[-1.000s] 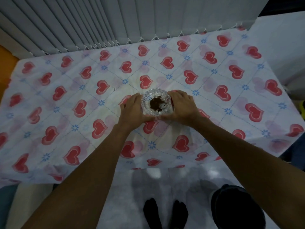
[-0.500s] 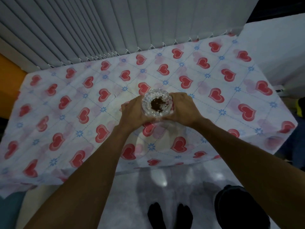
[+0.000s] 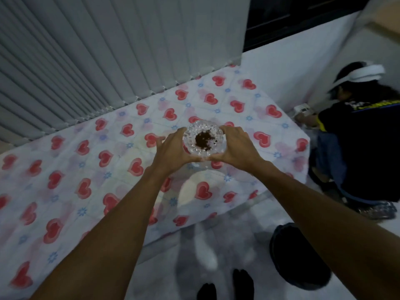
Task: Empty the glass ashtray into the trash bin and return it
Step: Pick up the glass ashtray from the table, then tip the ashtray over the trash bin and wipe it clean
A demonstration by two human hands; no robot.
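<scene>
Fingers [image 3: 171, 144] of the left hand [image 3: 173, 151] curl around the left wall of the glass ashtray [image 3: 204, 139], and those of the right hand [image 3: 234, 146] wrap its right wall, so the dish is clasped from both sides with the thumbs toward the near rim. Such a two-sided hold looks chosen to keep the ashtray level: a dark heap of ash [image 3: 204, 139] sits in the middle of the bowl, and tipping the dish would likely scatter it onto the cloth. The ashtray appears raised a little above the counter [image 3: 91, 161], which is covered in a heart-printed cloth, though whether it is fully clear of the surface is hard to tell. Both forearms reach forward and converge, wrists roughly straight, elbows wide. A dark round trash bin [image 3: 296, 254] stands on the floor [image 3: 164, 276] below the right forearm, near the person's feet. Another person [image 3: 368, 135] crouches by the wall at the right. Emptying is not yet done; the carry toward the bin seems to be the step in hand.
</scene>
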